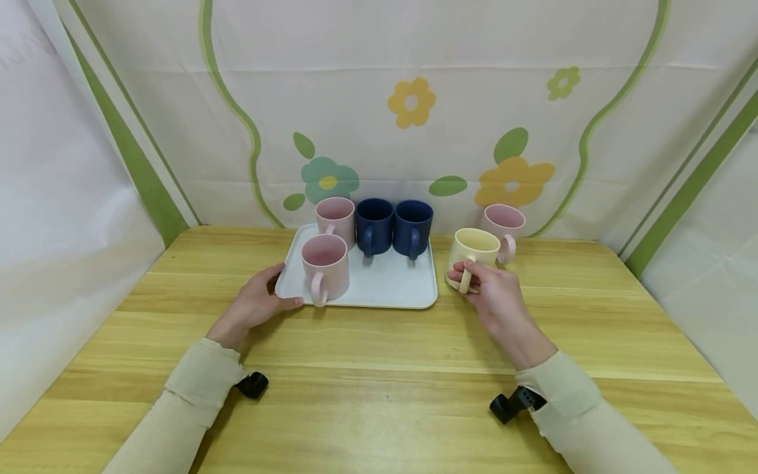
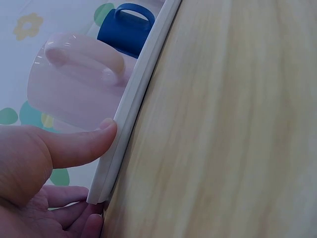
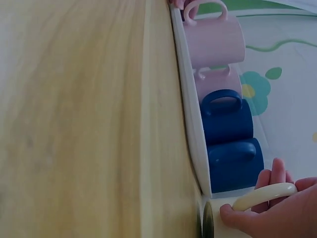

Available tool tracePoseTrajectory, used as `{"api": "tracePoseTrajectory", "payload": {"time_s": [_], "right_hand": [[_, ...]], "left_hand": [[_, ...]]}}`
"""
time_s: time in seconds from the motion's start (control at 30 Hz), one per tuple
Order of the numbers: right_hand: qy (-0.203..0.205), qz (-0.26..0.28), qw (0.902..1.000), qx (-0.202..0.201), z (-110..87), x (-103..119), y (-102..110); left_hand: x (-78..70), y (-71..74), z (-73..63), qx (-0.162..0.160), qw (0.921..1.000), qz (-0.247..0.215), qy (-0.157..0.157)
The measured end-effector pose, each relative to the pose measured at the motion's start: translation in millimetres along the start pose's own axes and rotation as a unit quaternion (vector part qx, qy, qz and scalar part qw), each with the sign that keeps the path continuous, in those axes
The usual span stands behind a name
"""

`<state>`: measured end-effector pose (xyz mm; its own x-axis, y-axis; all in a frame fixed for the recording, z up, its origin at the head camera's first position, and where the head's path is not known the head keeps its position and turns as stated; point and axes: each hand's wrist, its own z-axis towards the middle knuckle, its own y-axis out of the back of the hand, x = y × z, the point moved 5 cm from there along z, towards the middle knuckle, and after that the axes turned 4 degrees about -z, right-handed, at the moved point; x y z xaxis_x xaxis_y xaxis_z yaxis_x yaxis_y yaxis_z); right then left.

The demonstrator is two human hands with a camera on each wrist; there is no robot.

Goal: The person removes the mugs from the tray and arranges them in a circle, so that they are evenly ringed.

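My left hand (image 1: pixel 258 299) grips the front left corner of a white tray (image 1: pixel 391 283), its thumb against the front rim and its fingers along the left side. On the tray stand a pink mug (image 1: pixel 327 266) at the front left, another pink mug (image 1: pixel 336 220) behind it, and two dark blue mugs (image 1: pixel 375 227) in the back row. To the tray's right, my right hand (image 1: pixel 494 293) holds a cream mug (image 1: pixel 474 247) by its handle. Whether that mug's base touches the table cannot be told. In the right wrist view, fingers pass through the cream handle (image 3: pixel 265 195).
A third pink mug (image 1: pixel 505 220) stands on the wooden table (image 1: pixel 379 382) just behind the cream one, partly hidden by it. A white cloth backdrop (image 1: pixel 379 39) with printed flowers hangs close behind the tray. More cloth flanks the table on both sides.
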<state>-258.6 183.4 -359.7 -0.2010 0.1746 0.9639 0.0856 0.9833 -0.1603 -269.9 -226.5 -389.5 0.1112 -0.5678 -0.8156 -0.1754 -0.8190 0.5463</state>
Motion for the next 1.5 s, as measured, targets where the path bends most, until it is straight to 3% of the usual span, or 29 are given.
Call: {"api": "tracePoseTrajectory", "payload": {"time_s": [0.37,0.8,1.5], "right_hand": [[-0.016,-0.055,0.9981,0.023,19.8,-3,-8],[-0.016,-0.1,0.9948,0.015,50.5,-7,-17],[-0.018,-0.09,0.9955,0.027,71.2,1,-20]], "left_hand": [[1.7,0.2,-1.5,-0.001,1.0,-0.002,0.0],[0.7,0.1,-3.8,-0.001,1.0,-0.001,0.0],[-1.5,0.1,-1.6,0.004,1.0,-0.005,-0.002]]}}
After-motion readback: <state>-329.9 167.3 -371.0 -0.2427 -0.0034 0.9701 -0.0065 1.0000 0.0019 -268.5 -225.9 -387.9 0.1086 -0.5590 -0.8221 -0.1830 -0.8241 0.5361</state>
